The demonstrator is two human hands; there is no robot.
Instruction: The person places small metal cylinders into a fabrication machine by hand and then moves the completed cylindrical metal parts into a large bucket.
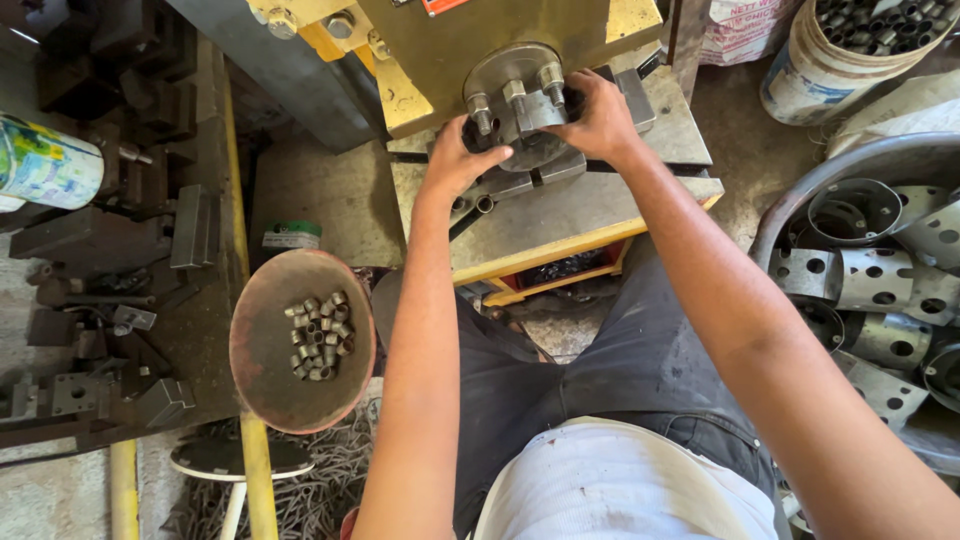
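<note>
Both my hands reach up to a round steel die plate (510,75) with three bolts on the front of a yellow press machine (440,40). My left hand (455,160) rests at the plate's lower left edge, fingers curled against the tooling; whether it holds a small part is hidden. My right hand (600,120) grips the right side of the plate beside a bolt. Below the hands lies the grey press bed (560,215), with a small metal ring (485,204) on it.
A rusty round pan (270,370) at left holds several short metal sleeves (320,335). Dark steel blocks (110,240) cover the left bench. Perforated metal cylinders (880,280) fill a tub at right. A white bucket (830,70) of tubes stands top right.
</note>
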